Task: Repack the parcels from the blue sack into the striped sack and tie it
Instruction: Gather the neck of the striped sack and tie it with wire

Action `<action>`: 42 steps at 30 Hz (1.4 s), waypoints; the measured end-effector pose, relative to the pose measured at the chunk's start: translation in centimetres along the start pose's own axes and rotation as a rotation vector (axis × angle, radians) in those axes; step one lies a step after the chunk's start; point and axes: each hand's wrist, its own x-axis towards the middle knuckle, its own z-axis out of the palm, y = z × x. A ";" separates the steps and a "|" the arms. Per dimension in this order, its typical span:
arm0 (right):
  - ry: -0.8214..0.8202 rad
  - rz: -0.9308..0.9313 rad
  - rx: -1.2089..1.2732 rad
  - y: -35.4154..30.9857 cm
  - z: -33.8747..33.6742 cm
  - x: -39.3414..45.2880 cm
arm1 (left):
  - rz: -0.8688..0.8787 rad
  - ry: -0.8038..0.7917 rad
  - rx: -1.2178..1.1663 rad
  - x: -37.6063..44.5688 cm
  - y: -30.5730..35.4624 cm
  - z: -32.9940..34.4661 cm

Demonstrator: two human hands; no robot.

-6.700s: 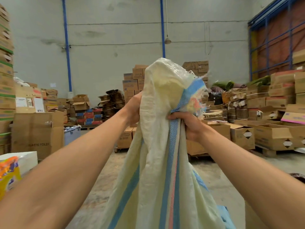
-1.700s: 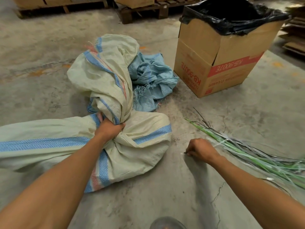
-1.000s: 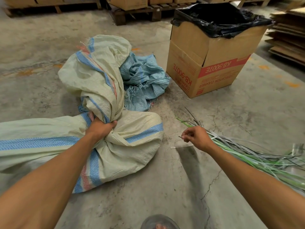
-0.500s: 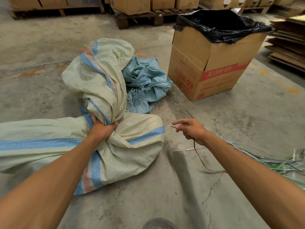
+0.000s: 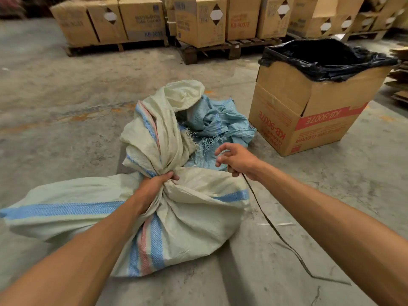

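We note a rough, stained concrete floor [image 5: 66,111], cracked in places. On it, beneath and on both sides of the left fingers, lies one striped sack [image 5: 194,217]: coarse woven plastic, cream, with blue bands and a pink stripe, bulging and creased. Its neck is gathered into a twisted bunch, and the slack mouth flops away beyond the knuckles.

Beyond the right fingertips stands one open cardboard box [image 5: 309,120], square-edged, with a red printed band, lined with glossy black plastic film crumpled over its rim. Farther off we count at least six brown cartons [image 5: 198,21] stacked on wooden pallets.

Just beyond the right fingers, touching the striped sack's mouth, lies one blue sack [image 5: 220,122]: pale woven plastic, crumpled flat, with frayed threads at its edge. No parcels are visible; we cannot tell what the striped sack contains.

One thin dark strap [image 5: 276,230], flat and narrow, runs from under the right palm back along the floor toward the camera.

Two bare forearms reach forward. The left hand [image 5: 154,186] is clamped round the gathered neck, fingers curled tight, thumb wrapped across. The right hand [image 5: 238,160] hovers beside the sack's shoulder, palm down; its lower fingers curl upon the strap's end, while the index finger and thumb are spread apart and hooked.
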 end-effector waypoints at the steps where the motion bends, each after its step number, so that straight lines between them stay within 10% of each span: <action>1: -0.001 -0.020 -0.012 -0.5 0.8 0.4 | -0.002 -0.017 -0.030 -0.1 0.2 0.0; 19: -0.057 -0.399 -0.136 -0.5 13.0 5.9 | 0.047 0.017 -0.171 0.9 -1.4 -2.4; 28: -0.077 -0.412 -0.117 -0.4 12.7 5.5 | 0.297 0.168 0.179 -0.5 -0.2 -1.8; 42: -0.002 -0.248 -0.289 -0.1 11.6 5.0 | 0.287 0.186 -0.099 -0.7 0.2 -2.4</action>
